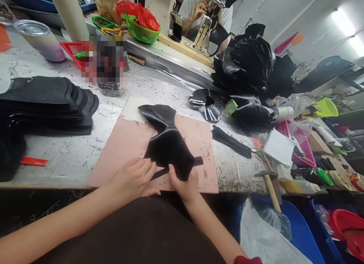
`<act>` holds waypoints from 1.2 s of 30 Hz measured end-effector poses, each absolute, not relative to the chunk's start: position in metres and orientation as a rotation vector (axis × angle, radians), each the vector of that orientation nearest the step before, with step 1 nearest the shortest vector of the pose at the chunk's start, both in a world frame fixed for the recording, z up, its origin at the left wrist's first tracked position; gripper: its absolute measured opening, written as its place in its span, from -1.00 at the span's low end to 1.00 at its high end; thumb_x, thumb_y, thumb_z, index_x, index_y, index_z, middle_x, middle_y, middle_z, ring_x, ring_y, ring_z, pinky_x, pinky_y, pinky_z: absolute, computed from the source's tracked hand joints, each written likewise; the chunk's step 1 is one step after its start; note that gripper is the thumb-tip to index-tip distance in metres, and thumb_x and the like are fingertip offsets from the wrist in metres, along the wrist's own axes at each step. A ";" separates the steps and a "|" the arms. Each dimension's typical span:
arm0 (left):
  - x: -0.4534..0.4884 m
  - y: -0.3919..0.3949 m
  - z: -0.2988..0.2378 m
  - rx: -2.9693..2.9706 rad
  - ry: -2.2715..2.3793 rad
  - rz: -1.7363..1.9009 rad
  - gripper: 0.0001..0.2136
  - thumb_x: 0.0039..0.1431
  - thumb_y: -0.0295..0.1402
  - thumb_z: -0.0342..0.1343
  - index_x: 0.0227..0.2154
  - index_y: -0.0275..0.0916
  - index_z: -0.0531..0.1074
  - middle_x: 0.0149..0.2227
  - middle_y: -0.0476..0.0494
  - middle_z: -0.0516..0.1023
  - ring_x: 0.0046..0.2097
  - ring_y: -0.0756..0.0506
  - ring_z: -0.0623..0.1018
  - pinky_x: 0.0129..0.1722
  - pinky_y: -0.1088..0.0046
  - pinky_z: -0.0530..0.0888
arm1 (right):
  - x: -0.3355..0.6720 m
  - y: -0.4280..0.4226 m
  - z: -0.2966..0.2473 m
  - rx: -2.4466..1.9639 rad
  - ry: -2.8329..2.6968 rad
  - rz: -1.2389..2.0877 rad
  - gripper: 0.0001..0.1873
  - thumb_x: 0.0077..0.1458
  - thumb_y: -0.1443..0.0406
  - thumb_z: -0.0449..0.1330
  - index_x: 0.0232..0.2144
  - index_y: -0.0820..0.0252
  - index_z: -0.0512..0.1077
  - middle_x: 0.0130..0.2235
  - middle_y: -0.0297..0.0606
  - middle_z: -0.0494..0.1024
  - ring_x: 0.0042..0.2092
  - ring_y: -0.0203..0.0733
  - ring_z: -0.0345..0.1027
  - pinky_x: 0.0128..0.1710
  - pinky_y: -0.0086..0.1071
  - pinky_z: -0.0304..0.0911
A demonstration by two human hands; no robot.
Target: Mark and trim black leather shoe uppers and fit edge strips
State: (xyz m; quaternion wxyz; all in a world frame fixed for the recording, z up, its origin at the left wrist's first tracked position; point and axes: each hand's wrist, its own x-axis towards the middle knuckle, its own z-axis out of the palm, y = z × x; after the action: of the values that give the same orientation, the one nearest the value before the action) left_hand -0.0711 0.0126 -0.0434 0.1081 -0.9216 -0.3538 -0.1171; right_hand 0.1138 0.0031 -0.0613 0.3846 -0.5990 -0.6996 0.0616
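Note:
A black leather shoe upper (172, 146) lies across a pinkish board at the front of the bench. Beneath its lower edge runs a narrow black strip (198, 161), whose far end sticks out on the right. My left hand (136, 178) is closed at the upper's lower left edge, with the strip's near end running in under its curled fingers. Gripping the upper's lower right edge, my right hand (184, 182) has its thumb on top; its other fingers are mostly hidden below the leather.
Stacked black pieces (48, 104) lie left, near a tumbler (41, 40). Rightward are a bundle of black strips (231, 142), a hammer (272, 192), a notebook (278, 148) and a heap of black leather (247, 59). Across the bench, a person's hand (200, 9) is at a sewing machine (203, 32).

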 end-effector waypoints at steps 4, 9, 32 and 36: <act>-0.067 0.012 -0.043 -2.672 -1.034 -0.370 -0.52 0.03 0.02 -0.04 -0.32 -0.35 0.48 -0.30 -0.29 0.53 -0.37 -0.17 0.46 -0.35 0.31 0.29 | 0.115 0.002 -0.058 -1.498 -1.840 0.119 -0.84 -0.03 0.30 0.12 -0.36 0.23 0.43 -0.40 -0.19 0.50 -0.32 -0.13 0.41 -0.30 -0.27 0.34; -0.065 0.011 -0.044 -2.616 -0.986 -0.399 -0.41 -0.02 0.10 -0.06 -0.24 -0.37 0.48 -0.26 -0.35 0.55 -0.35 -0.20 0.47 -0.30 0.26 0.27 | 0.115 0.001 -0.053 -1.487 -1.888 0.073 -0.88 -0.03 0.32 0.11 -0.39 0.23 0.41 -0.41 -0.17 0.47 -0.29 -0.09 0.37 -0.28 -0.23 0.30; -0.055 0.018 -0.057 -2.606 -0.844 -0.511 -0.46 0.08 0.05 -0.14 -0.28 -0.34 0.49 -0.29 -0.26 0.57 -0.30 -0.14 0.48 -0.33 0.35 0.29 | 0.132 0.014 -0.046 -1.817 -1.780 0.541 -0.74 -0.07 0.14 0.13 -0.47 0.23 0.43 -0.49 -0.19 0.49 -0.41 -0.10 0.40 -0.42 -0.32 0.31; -0.056 0.021 -0.053 -2.623 -0.814 -0.515 -0.49 0.08 0.04 -0.13 -0.28 -0.32 0.49 -0.31 -0.23 0.57 -0.32 -0.12 0.48 -0.34 0.36 0.27 | 0.134 0.019 -0.040 -1.804 -1.792 0.622 -0.81 -0.08 0.20 0.15 -0.42 0.21 0.42 -0.43 -0.20 0.51 -0.37 -0.10 0.42 -0.38 -0.32 0.31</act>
State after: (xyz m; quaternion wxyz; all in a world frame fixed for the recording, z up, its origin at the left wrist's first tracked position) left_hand -0.0557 0.0213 -0.0527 0.1726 -0.9246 -0.2870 -0.1815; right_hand 0.1338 0.0194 -0.0396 0.2589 -0.6657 -0.6612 0.2296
